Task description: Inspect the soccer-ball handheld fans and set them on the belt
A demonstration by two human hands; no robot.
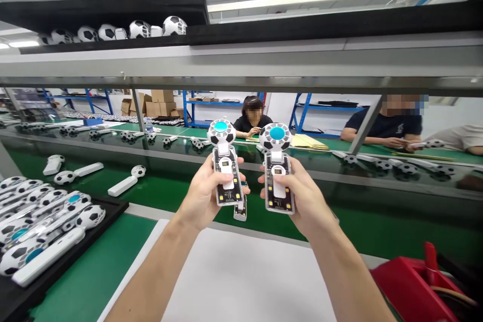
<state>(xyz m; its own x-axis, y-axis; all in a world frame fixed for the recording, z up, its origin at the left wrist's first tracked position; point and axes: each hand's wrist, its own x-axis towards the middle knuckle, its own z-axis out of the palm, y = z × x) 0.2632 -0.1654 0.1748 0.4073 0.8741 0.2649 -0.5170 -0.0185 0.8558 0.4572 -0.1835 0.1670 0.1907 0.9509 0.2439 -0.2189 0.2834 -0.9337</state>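
Observation:
My left hand (199, 198) is closed around a football-headed handheld device (228, 195), its thumb on the white piece in the middle of the body. Another football-headed handheld device (278, 202) is gripped the same way in my right hand (304, 193). Both stand upright side by side, apart, each with a blue disc in its ball-shaped head and a dark circuit board with yellow squares under a clear cover. Below my left hand shows part of a similar device (240, 211); whether that hand touches it I cannot tell. White paper (252, 276) lies beneath my forearms.
A black tray (88, 241) of similar devices stands at left. Beyond runs a green conveyor belt (181, 181) with several devices. A red tool or holder (411, 287) sits at lower right. An overhead shelf (241, 63) crosses the view. Co-workers (381, 128) sit opposite.

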